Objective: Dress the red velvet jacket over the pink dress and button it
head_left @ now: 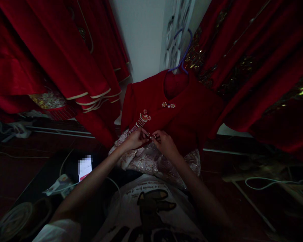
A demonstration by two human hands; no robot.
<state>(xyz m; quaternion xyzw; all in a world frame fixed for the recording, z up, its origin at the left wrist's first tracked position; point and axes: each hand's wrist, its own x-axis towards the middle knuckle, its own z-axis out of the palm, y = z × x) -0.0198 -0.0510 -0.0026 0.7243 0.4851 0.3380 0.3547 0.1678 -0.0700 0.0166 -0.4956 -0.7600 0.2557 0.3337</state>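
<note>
A red jacket (pixel 192 117) on a purple hanger (pixel 186 53) spreads before me, its lower part over pale patterned fabric (pixel 154 159). At its front, my left hand (pixel 138 138) and my right hand (pixel 163 141) meet with fingers pinched on a small beaded clasp (pixel 152 136), mostly covered by the fingertips. Higher up, a similar beaded clasp (pixel 168 105) lies across the chest. A beaded tassel brooch (pixel 144 117) hangs on the jacket just above my left hand.
Red garments with gold trim (pixel 88 97) hang at left, and more with sequins (pixel 242 67) at right. A lit phone (pixel 85 168) lies on a dark surface beside a white box-like item (pixel 63 185) with a cable. Wooden bars (pixel 252 201) stand at lower right.
</note>
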